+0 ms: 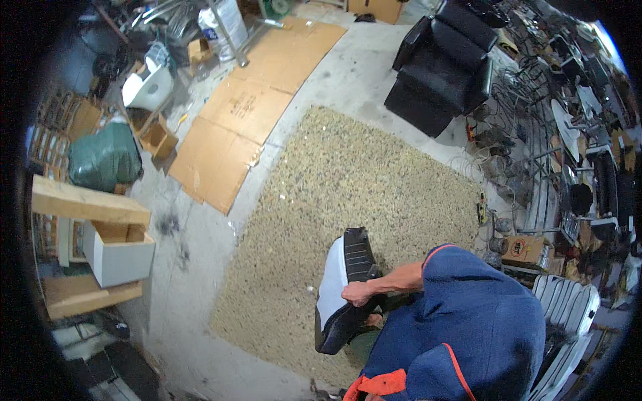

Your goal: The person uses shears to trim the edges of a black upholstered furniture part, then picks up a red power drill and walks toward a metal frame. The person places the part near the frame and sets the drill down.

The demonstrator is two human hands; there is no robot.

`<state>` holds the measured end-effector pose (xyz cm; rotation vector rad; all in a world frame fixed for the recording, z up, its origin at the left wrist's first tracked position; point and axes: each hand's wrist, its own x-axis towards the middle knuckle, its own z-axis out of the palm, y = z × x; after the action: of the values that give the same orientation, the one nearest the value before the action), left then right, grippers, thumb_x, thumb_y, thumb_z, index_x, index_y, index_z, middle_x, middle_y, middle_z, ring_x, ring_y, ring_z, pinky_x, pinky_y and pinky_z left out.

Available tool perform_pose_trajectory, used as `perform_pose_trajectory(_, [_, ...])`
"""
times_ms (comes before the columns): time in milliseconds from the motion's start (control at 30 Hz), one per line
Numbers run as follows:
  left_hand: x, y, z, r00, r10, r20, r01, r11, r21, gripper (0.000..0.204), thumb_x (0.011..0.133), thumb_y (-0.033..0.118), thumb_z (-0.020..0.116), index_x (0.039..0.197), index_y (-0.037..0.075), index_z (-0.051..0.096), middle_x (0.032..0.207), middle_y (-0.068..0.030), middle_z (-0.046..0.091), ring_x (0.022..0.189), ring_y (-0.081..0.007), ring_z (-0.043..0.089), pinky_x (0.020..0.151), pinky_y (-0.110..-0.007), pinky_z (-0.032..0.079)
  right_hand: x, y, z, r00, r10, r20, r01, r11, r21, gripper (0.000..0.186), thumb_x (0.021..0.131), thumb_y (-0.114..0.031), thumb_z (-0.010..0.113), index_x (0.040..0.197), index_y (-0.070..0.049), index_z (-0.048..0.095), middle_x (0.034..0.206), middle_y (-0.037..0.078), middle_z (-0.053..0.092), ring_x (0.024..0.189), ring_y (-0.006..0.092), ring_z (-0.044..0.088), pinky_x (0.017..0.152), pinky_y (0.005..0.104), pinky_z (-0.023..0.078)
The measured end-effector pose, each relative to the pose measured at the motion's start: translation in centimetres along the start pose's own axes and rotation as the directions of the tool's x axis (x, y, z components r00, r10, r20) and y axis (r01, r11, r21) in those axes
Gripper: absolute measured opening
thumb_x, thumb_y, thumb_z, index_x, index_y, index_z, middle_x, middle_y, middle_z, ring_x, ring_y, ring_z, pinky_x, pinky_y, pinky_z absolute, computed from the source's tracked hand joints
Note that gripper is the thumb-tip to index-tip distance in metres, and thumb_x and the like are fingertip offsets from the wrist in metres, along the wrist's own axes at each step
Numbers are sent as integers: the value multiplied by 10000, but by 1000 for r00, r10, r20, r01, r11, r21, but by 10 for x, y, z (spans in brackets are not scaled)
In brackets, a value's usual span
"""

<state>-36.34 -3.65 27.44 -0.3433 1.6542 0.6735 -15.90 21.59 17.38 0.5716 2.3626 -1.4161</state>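
A black padded chair cushion [362, 257] with ribbed stitching and a pale grey, flat face [330, 291] stands tilted above the speckled carpet, close to my body. My right hand [358, 294] is closed in a fist at the cushion, where the pale face meets the black padding. The bare forearm reaches it from a dark blue, orange-edged sleeve. My left hand [373, 321] shows only in part, closed against the cushion's near side. Cushion and arm hide most of it. Whether either hand holds a small tool cannot be made out.
Under the cushion lies the pebble-patterned carpet [361, 167]. Flattened cardboard [241, 110] is spread at the far left. A black armchair [441, 67] stands at the far right. Wooden frames with a white box [120, 257] are at left, a white slatted chair [568, 304] at right.
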Motion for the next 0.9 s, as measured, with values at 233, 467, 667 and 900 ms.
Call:
perform_pose_trajectory(233, [18,95,61,985,17,170,-40,990,135,681,888,715,584,1146,87,629,829,-107,702,632,-243,678,510,-378,549,-87,29,-129,889,325,-323,-293,945,145,193,772,-179,592,817,-4,660,770,233,664,774,450,672,661,528,538])
perform_pose_trajectory(467, [43,228,120,949,29,315,-103,970,221,674,884,715,591,1134,91,631,816,-108,699,625,-244,676,500,-377,545,-147,34,-227,554,572,-605,-424,819,386,241,771,-247,619,852,-44,719,812,214,708,825,398,702,709,475,560])
perform_pose_trajectory(667, [83,386,152,934,12,357,-127,945,302,668,880,715,597,1124,94,633,806,-109,696,619,-246,675,491,-376,542,-194,62,-340,171,764,-622,-240,644,726,163,691,-149,709,821,-53,727,816,134,728,780,255,698,711,386,547])
perform_pose_trajectory(900, [106,600,175,948,-16,318,-164,832,531,661,877,715,604,1112,98,635,793,-110,693,613,-247,673,481,-374,537,-247,28,-365,-246,887,-391,204,442,874,142,658,-42,699,800,-42,712,733,55,642,733,165,591,650,331,472])
